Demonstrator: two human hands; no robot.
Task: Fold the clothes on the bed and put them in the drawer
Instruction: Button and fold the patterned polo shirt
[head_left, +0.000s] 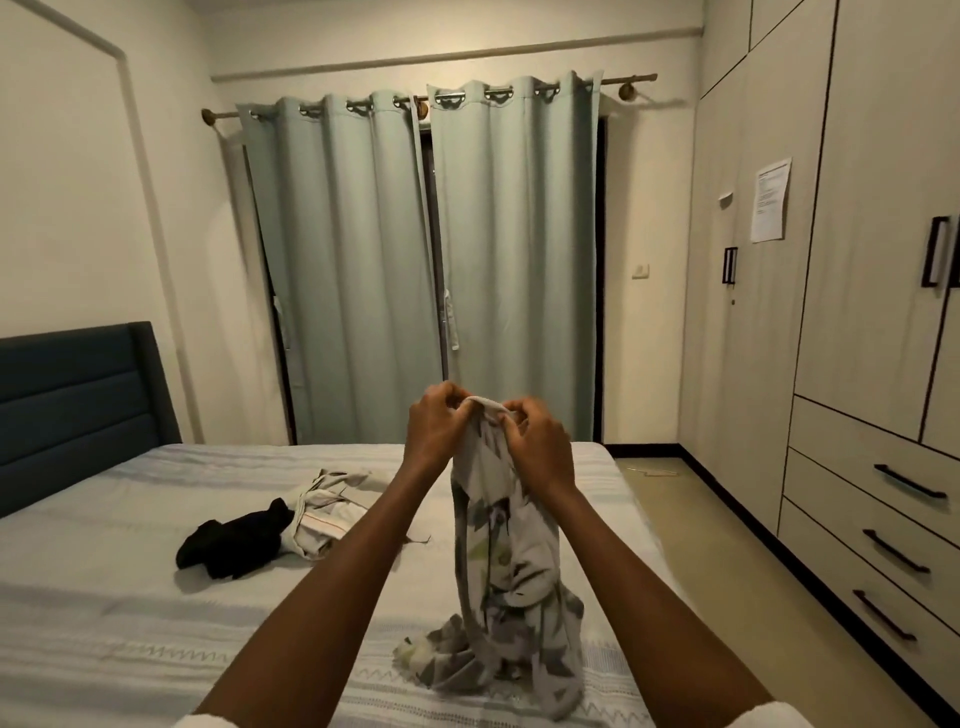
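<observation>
Both forearms reach up from the bottom edge toward the middle of the view, over the bed (130, 613), whose pale striped cover fills the lower half from 7 to 5 o'clock. At 9 o'clock stands its dark blue headboard (78, 405). Grey-green curtains (415, 260) hang drawn at 12 o'clock, and a wardrobe (857, 260) with three drawers (883, 519) below (all pushed in) runs down the 3 o'clock side.

A leaf-printed shirt (504, 545) hangs at the centre, its upper edge lifted and its lower part heaped on the cover at 6 o'clock. The left hand (436, 426) and right hand (535, 441) sit close together at its top, each pinching the fabric edge with curled fingers.

At 9 o'clock from the shirt lie a crumpled white garment (322, 514) and, touching it, a smaller black garment (234, 540).
</observation>
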